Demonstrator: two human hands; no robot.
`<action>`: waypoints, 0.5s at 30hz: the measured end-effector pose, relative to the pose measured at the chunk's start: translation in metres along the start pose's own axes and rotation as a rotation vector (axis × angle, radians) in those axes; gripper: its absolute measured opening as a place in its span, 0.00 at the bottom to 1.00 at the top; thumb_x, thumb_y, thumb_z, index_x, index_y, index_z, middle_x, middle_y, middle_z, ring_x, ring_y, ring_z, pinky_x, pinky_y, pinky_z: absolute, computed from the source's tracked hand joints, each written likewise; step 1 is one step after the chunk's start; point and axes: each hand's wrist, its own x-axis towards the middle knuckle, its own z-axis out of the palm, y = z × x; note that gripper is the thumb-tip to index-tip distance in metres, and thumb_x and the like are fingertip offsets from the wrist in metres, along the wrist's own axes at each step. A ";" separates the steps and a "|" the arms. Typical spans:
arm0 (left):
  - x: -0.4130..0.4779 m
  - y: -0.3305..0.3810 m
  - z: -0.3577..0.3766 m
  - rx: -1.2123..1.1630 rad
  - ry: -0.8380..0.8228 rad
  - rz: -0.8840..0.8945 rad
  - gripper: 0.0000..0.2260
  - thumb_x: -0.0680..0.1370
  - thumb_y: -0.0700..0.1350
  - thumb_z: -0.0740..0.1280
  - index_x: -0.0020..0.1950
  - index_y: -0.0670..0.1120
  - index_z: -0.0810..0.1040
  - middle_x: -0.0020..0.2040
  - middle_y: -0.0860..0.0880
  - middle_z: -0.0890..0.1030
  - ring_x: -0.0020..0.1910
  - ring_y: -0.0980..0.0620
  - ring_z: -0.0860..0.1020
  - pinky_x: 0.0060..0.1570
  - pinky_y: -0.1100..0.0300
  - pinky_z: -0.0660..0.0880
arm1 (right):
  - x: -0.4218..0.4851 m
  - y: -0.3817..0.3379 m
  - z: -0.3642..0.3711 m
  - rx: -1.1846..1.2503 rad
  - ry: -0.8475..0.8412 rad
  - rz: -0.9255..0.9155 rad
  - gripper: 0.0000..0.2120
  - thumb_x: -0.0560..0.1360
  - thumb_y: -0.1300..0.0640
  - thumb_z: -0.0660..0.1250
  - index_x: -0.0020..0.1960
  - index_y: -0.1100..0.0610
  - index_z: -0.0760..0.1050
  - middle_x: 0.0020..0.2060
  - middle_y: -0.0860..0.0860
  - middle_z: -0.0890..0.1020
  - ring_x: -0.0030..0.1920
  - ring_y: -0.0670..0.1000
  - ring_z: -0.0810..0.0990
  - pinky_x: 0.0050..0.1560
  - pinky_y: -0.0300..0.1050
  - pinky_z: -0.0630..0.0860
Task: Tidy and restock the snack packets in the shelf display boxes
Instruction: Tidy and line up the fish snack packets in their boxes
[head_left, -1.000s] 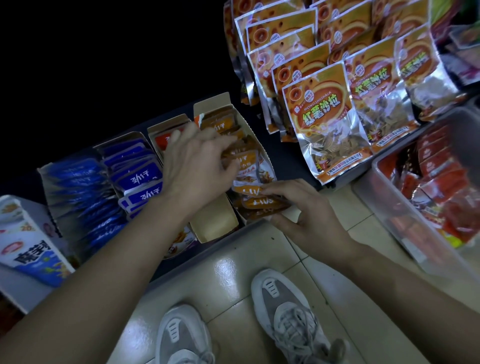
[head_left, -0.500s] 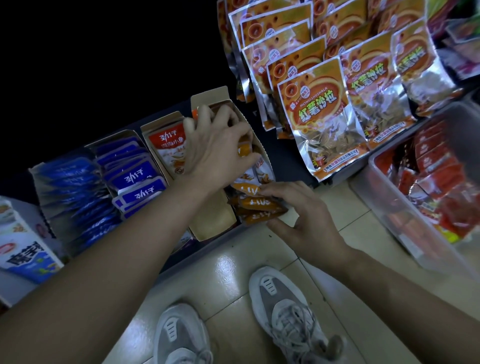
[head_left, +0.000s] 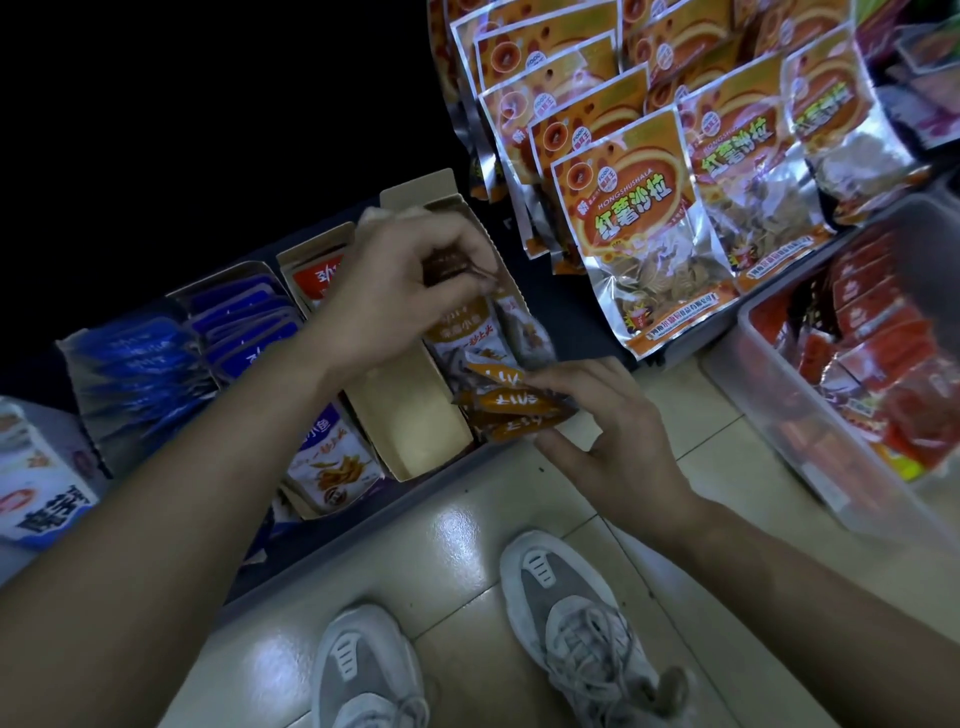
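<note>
Orange snack packets (head_left: 506, 410) sit stacked in the right hand (head_left: 618, 441), thumb and curled fingers round them, at the cardboard display box (head_left: 415, 189) front; the left hand (head_left: 395, 291), fingers curled, pinches seemingly a brown packet (head_left: 447, 265) above it.

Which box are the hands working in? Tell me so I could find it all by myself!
Find the big shiny orange bags at the top right. Left of them, cardboard boxes sit in a row on the dark shelf; it is the box nearest the bags. It holds orange-brown packets, while its neighbours hold red-and-white packets and blue packets.
</note>
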 end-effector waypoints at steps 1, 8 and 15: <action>-0.002 0.005 -0.007 -0.069 0.022 0.016 0.09 0.79 0.52 0.67 0.53 0.49 0.81 0.52 0.58 0.80 0.57 0.56 0.78 0.58 0.53 0.76 | 0.000 0.000 0.000 0.003 0.016 0.007 0.18 0.73 0.53 0.71 0.61 0.57 0.79 0.54 0.47 0.80 0.53 0.51 0.75 0.53 0.44 0.74; -0.012 0.025 -0.029 0.010 0.113 0.204 0.08 0.79 0.43 0.71 0.56 0.42 0.84 0.50 0.47 0.83 0.50 0.55 0.82 0.48 0.56 0.81 | 0.002 0.005 0.003 0.024 0.028 0.034 0.15 0.72 0.59 0.74 0.58 0.57 0.80 0.52 0.47 0.80 0.52 0.53 0.76 0.52 0.50 0.74; -0.025 0.012 0.001 -0.029 -0.145 -0.114 0.12 0.79 0.49 0.69 0.62 0.52 0.81 0.54 0.60 0.81 0.52 0.67 0.80 0.52 0.62 0.80 | 0.010 -0.002 0.002 0.124 0.042 0.113 0.22 0.71 0.59 0.77 0.63 0.56 0.76 0.56 0.49 0.76 0.56 0.50 0.78 0.54 0.48 0.77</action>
